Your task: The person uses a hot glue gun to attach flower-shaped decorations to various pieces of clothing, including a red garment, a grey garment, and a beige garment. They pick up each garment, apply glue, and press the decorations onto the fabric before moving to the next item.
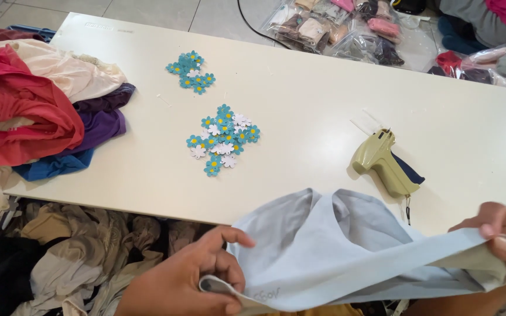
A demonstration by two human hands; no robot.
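A pale blue-grey garment (335, 251) is stretched between both my hands at the near edge of the white table (323, 99). My left hand (197, 278) pinches its lower left hem. My right hand (505, 243) grips the right end of the same edge. Just beyond the garment a beige tagging gun (382, 164) lies on its side. Two clusters of small teal and white flower tags lie further out, the nearer cluster (224, 139) mid-table and the farther cluster (191, 71) toward the far edge.
A heap of red, cream, purple and blue clothes (36, 105) covers the table's left end. More crumpled garments (71, 257) lie below the near edge. Bagged clothes (346, 29) sit on the floor beyond, next to a seated person (493, 17).
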